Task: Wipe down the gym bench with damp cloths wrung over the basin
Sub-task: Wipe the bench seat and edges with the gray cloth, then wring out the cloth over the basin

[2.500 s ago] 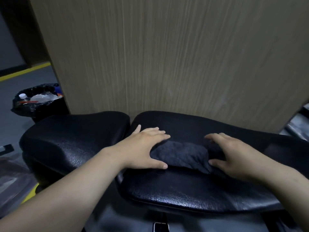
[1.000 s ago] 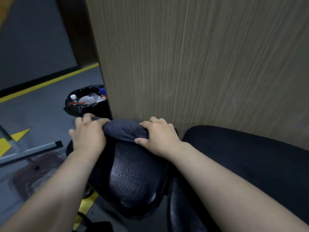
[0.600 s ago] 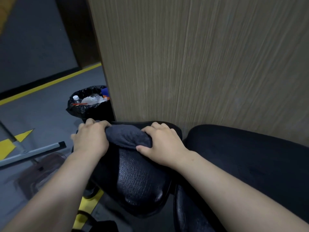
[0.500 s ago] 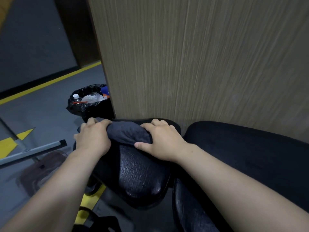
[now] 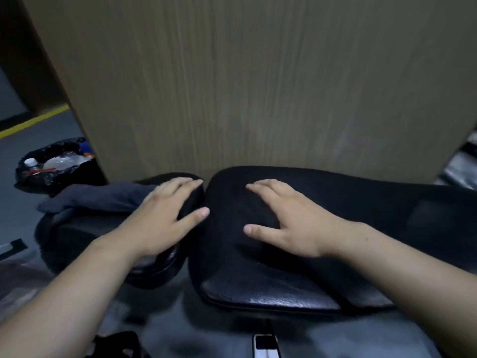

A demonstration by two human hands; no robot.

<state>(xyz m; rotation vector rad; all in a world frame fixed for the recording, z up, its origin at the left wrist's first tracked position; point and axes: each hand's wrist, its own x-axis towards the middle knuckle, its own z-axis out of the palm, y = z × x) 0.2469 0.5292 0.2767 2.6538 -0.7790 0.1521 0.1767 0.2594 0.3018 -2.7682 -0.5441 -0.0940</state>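
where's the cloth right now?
Head view, left side: the dark grey cloth lies on the smaller bench pad, far edge, its right end under the left hand; the bin sits just behind it.

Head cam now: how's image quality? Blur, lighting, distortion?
Head view: dim, flat light; left hand and grey cloth smeared by motion blur, right hand sharper; black bench pads lose detail in shadow apart from a front-edge sheen; wide-angle lens bows the wooden panel edges.

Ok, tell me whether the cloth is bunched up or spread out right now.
Loosely spread, not bunched: the dark cloth lies stretched across the smaller bench pad, one end under the left hand. Motion blur hides the folds.
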